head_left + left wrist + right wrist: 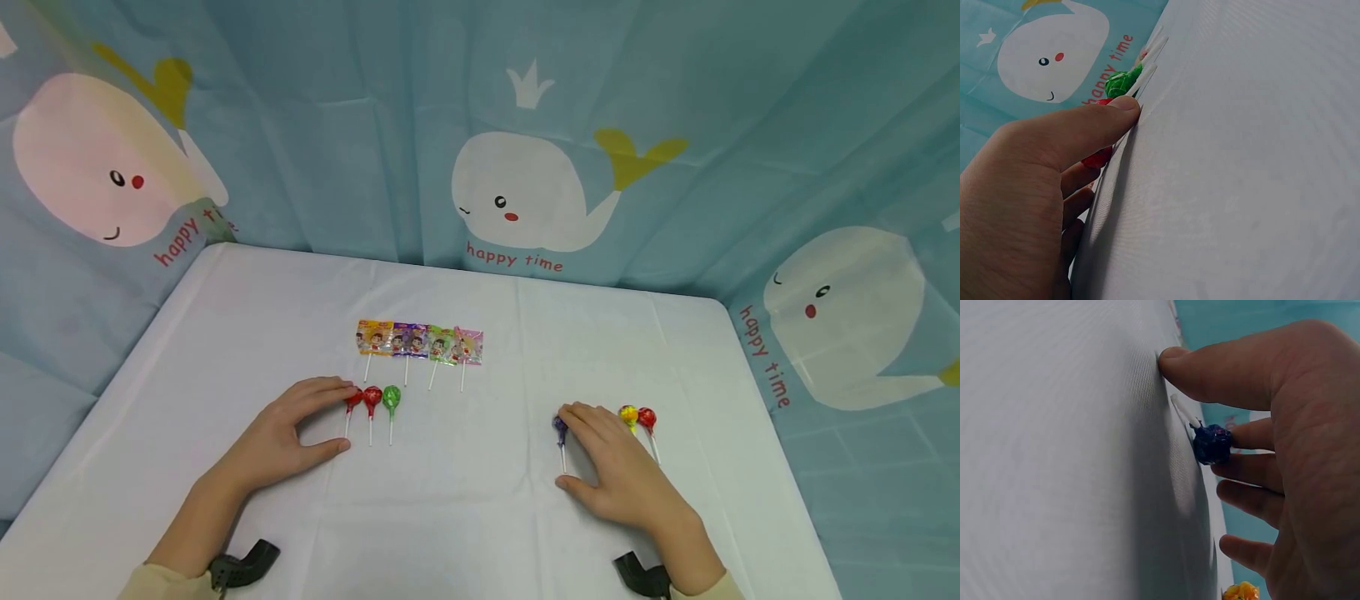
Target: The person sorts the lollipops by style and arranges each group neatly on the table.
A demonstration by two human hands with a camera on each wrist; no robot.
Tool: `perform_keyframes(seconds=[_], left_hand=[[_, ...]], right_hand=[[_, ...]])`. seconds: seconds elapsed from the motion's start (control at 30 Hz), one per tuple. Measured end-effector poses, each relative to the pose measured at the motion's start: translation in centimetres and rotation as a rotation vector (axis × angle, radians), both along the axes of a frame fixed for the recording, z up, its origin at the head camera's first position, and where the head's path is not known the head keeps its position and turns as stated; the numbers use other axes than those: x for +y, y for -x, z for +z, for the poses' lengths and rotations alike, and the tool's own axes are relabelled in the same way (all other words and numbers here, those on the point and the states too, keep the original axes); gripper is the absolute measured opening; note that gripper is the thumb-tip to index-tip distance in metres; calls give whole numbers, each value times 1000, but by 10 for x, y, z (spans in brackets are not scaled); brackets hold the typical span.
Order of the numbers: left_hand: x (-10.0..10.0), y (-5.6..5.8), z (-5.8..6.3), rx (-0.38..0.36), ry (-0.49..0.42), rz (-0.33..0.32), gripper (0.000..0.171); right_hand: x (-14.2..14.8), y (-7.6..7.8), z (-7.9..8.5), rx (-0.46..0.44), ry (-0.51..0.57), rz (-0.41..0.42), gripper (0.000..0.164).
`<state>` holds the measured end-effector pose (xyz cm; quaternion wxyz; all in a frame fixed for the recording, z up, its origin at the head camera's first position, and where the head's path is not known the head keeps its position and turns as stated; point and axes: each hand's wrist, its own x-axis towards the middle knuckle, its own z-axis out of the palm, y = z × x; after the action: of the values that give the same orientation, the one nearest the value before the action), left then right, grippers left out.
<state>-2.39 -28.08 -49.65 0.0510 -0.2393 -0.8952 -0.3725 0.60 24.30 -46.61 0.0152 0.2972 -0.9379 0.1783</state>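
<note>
My left hand (281,437) rests at the left of a short row of wrapped lollipops. Its fingertips touch the head of the leftmost red lollipop (353,401), while the thumb lies on the cloth near the stick. Beside it lie another red lollipop (372,398) and a green lollipop (392,397). On the other side, my right hand (618,467) has its fingers against a dark blue-purple lollipop (1212,444), thumb spread apart from them. A yellow lollipop (628,413) and a red lollipop (647,419) lie behind that hand, partly covered by it.
Farther back, several flat-packed lollipops stand side by side: an orange packet (374,337), a purple packet (410,340), a green packet (442,344) and a pink packet (468,346). White cloth covers the table (450,525). A blue whale-print curtain (337,167) hangs around it.
</note>
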Motion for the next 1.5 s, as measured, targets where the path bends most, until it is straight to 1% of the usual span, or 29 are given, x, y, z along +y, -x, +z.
perform_keyframes(seconds=[0.27,0.77,1.27,1.5], left_hand=[[0,-1,-1,-4,0,7,78],[-1,0,-1,-9,14,12,78],[-1,0,-2,-4,12,8,79],[-2,1,-3,-1,12,2,79]], right_hand=[[1,1,-1,-25,6,-21,86],[-1,4,-1,-23,25,-26,82],[-2,6,-2,50,27,9,80],[-6,10,-1,75,37,24,79]])
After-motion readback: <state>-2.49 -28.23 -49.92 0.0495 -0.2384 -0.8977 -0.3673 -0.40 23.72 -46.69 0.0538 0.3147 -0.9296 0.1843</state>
